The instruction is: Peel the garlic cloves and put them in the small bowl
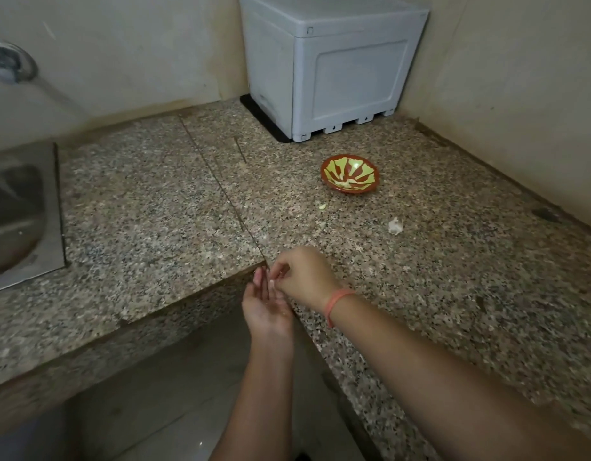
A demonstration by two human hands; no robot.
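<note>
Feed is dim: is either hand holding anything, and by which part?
The right hand pinches a small pale bit, likely a garlic clove, over the open left hand; which end cannot be told.

Both forearms are bare, with no sleeves showing; a thin orange-pink band circles the right wrist.

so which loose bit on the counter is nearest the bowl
The small yellowish bit in front of the bowl; the white papery scrap lies farther off.
</note>
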